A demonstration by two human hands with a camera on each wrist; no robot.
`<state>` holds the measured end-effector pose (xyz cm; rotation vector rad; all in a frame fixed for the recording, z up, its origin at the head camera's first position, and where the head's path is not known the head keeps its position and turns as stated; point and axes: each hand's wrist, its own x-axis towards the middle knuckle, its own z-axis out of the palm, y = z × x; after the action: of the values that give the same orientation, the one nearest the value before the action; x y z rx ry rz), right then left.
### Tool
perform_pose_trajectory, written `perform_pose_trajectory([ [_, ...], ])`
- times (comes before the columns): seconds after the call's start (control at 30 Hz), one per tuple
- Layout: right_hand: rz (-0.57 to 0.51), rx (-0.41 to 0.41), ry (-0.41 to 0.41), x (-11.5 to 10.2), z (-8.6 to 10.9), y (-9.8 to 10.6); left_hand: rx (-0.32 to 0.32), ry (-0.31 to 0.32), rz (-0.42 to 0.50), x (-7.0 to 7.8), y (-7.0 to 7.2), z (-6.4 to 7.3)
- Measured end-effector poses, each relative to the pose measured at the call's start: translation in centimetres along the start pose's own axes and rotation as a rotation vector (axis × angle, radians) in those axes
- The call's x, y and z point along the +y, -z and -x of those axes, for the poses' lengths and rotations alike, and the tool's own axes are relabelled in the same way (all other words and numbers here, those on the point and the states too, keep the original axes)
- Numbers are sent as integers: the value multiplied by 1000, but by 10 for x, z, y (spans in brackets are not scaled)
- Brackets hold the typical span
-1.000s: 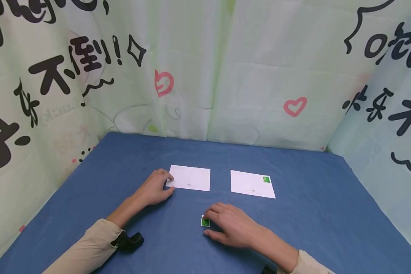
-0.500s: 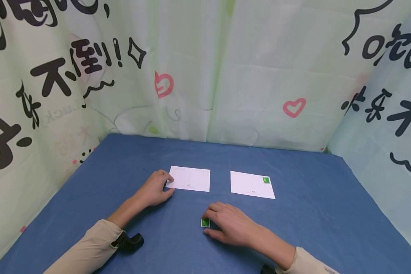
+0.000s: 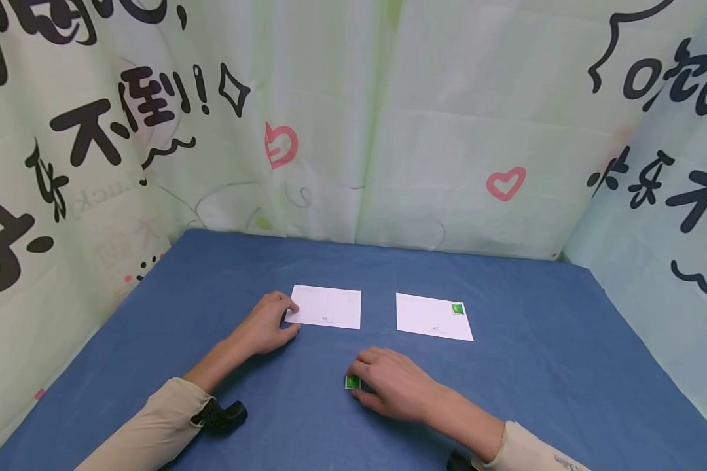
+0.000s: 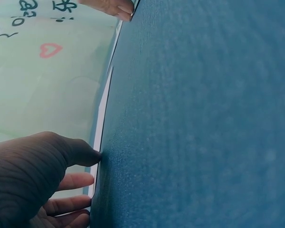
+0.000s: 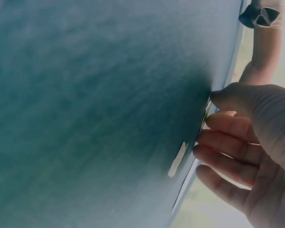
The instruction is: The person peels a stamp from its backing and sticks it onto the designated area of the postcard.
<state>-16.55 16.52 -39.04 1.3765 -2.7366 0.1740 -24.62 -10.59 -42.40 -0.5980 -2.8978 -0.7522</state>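
Note:
My left hand (image 3: pixel 265 324) rests at the left edge of a white postcard (image 3: pixel 330 307), fingertips on the card and thumb at its near left corner. In the left wrist view the thumb (image 4: pixel 83 152) lies right at the card's edge. My right hand (image 3: pixel 397 386) is low over the blue cloth, with a small green postage stamp (image 3: pixel 352 382) between forefinger and thumb. The forefinger covers the stamp's far edge; the thumb touches near its right corner. In the right wrist view the other fingers (image 5: pixel 228 183) are spread loosely.
To the right lies a second postcard (image 3: pixel 430 317) with a green stamp (image 3: pixel 457 309) at its upper right corner. A short pale strip (image 5: pixel 178 160) lies on the cloth near the right fingers. A printed curtain (image 3: pixel 436 131) encloses the blue-covered table (image 3: pixel 536 360) at the back and sides.
The right thumb has come in slightly towards the stamp, and the right forearm has shifted a little to the left. The left hand and both postcards have stayed in place.

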Motion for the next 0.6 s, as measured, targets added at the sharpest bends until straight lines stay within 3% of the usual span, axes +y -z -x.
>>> perform_pose_trajectory([
  [0.2, 92, 36, 50, -1, -2, -2, 2, 9, 8, 0, 0, 0],
  [0.6, 192, 22, 76, -2, -5, -2, 3, 7, 17, 0, -1, 0],
])
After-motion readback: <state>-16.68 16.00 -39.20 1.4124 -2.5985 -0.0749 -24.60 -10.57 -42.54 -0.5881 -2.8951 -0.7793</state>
